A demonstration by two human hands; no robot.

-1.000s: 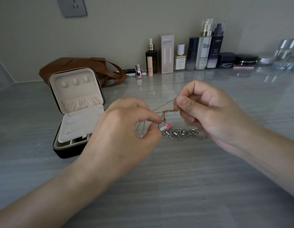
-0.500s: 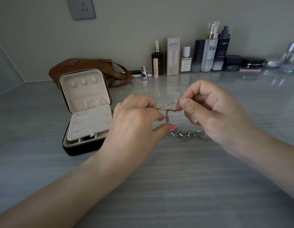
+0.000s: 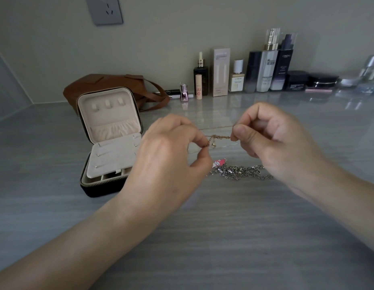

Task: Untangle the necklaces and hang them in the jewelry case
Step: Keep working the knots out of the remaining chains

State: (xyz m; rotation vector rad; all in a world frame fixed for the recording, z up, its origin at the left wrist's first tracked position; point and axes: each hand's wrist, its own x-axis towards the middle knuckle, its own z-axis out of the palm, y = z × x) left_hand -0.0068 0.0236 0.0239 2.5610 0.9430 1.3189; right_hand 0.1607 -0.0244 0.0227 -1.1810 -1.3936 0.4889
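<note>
Left hand (image 3: 171,158) and right hand (image 3: 271,139) each pinch the gold chain (image 3: 218,137) (knotted) above the desk (image 3: 202,237); silver chain (image 3: 242,172) lies beneath, case (image 3: 110,143) open left.

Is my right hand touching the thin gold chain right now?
Touching. In the head view, the right hand pinches the gold chain between thumb and forefinger.

Dim, soft light; glossy tabletop (image 3: 307,114) glare, edges warped.

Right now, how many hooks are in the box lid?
3, in a row near the top of the open lid: left hook, middle hook, right hook. None seems hidden.
</note>
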